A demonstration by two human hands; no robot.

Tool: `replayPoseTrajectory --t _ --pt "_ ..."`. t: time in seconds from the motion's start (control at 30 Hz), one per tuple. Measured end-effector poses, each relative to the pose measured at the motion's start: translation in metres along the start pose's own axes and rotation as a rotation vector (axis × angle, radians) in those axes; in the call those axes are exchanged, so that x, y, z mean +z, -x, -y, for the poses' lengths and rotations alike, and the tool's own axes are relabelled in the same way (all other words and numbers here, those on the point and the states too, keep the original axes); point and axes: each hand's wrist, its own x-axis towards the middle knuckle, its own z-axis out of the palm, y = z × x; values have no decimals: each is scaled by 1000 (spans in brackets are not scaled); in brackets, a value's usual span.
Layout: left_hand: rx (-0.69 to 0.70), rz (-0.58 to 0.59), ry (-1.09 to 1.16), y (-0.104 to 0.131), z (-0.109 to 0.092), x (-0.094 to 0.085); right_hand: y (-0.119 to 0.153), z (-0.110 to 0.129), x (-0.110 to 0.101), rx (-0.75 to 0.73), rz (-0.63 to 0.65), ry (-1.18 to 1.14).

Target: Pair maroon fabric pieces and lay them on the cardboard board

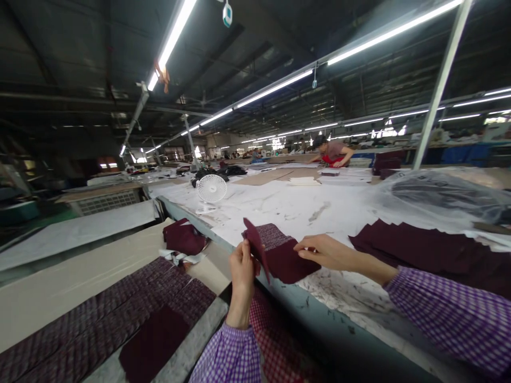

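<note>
My left hand is closed on a maroon fabric piece, thumb and fingers pinching it so that it stands up on edge. Beside it, another maroon fabric piece lies flat at the table's edge, partly covering a speckled maroon-grey piece. Over the right side of the flat piece is my right hand, its fingers stretched out and the tips at the cloth; whether they press on it I cannot tell.
A stack of maroon cut fabric lies right, near clear plastic sheeting. A small white fan stands on the white-covered table. Left, a lower surface holds speckled strips and maroon pieces. A person bends over the table farther back.
</note>
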Motion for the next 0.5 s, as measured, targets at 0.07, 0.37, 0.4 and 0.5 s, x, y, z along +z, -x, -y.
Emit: replayPoseTrajectory --t 0.07,0.37,0.4,0.5 --pt "-72 43 4 1 -5 -4 3 3 -4 109 87 -238" --pt "311 77 119 23 -35 13 12 28 -2 256 536 -1156" --pt "364 114 41 26 -36 15 10 29 0 243 456 -1235" --pt "516 248 -223 34 -35 15 3 25 0 198 112 -1344"
